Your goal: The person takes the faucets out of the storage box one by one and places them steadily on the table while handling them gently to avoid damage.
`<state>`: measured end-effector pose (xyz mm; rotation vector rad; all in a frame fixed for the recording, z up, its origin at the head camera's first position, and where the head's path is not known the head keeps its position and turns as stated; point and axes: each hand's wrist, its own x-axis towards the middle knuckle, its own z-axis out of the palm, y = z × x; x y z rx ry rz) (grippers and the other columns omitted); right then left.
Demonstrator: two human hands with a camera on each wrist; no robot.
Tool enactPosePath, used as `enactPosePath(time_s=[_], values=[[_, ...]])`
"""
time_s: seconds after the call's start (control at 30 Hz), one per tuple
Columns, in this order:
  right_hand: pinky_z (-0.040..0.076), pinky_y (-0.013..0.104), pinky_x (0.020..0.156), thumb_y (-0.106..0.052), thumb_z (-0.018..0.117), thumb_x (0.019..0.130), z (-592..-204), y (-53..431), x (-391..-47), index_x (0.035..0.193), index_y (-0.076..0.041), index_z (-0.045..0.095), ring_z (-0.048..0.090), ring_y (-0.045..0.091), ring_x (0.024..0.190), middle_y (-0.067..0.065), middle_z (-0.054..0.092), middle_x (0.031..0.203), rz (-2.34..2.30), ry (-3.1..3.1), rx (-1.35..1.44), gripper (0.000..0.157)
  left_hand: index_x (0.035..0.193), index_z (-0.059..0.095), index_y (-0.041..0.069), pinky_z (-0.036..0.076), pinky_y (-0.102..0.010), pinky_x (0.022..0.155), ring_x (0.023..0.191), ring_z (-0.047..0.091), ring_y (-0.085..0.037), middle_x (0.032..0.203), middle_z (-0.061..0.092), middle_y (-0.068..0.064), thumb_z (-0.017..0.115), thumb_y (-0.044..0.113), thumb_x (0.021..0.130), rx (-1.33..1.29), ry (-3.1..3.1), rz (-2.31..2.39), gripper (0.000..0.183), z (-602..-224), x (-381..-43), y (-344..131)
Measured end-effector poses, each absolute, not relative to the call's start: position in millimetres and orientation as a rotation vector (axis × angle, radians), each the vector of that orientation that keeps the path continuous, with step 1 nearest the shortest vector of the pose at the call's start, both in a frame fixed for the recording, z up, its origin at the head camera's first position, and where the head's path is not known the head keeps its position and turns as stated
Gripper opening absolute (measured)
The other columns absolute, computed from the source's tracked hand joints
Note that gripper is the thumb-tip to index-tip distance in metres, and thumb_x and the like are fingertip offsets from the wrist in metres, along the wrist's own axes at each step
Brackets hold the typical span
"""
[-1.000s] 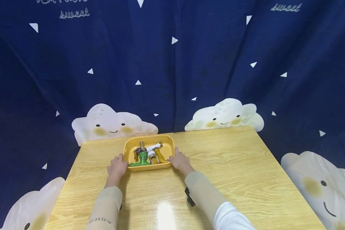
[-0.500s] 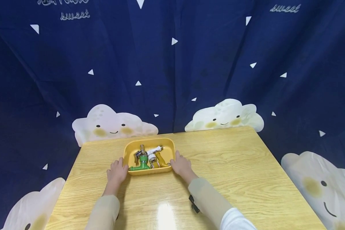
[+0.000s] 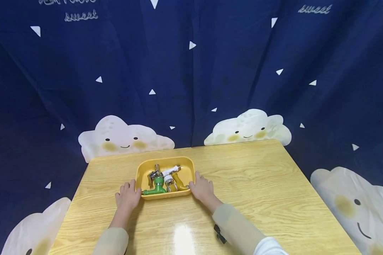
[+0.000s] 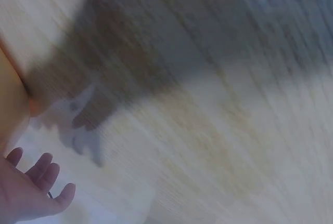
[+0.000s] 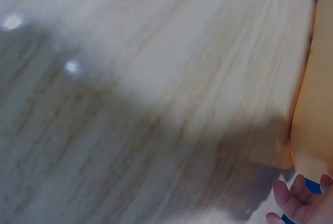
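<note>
A yellow plastic basin point(image 3: 141, 170) sits left of the table's centre, close over the wood. My left hand point(image 3: 127, 195) holds its left end at the near corner; my right hand point(image 3: 205, 189) holds the right end, thumb at the rim. Several taps lie inside: a green tap point(image 3: 156, 189), a white tap point(image 3: 171, 170), a yellow tap point(image 3: 178, 181) and a chrome tap point(image 3: 155, 173). In the left wrist view, the left hand's loosely bent fingers point(image 4: 41, 169) show beside the basin wall. The right wrist view shows curled fingers point(image 5: 294, 195) under the orange-looking basin side point(image 5: 315, 109).
The wooden table point(image 3: 258, 184) stretches widest to the right of the basin. Behind it hangs a dark blue curtain point(image 3: 191, 71) with printed clouds, meeting the table's back edge. A black strap point(image 3: 219, 233) is on the right forearm.
Both hands have drawn the basin with its taps a little towards me, away from the table's back edge. The taps keep their arrangement.
</note>
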<state>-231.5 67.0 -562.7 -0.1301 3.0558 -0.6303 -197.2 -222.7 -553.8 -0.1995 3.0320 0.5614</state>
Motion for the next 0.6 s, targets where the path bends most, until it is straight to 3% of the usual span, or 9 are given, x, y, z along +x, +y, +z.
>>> enactPosePath(time_s=[0.6], values=[[0.039, 0.047, 0.072, -0.034, 0.043, 0.089, -562, 71, -210, 0.118, -0.007, 0.042, 0.057, 0.031, 0.077, 0.013, 0.058, 0.087, -0.651, 3.056, -0.155, 0.040, 0.138, 0.030, 0.003, 0.027, -0.063, 0.086, 0.117, 0.034, -0.045, 0.130, 0.036, -0.028, 0.035, 0.031, 0.093, -0.203, 3.063, 0.571, 0.053, -554, -174, -219]])
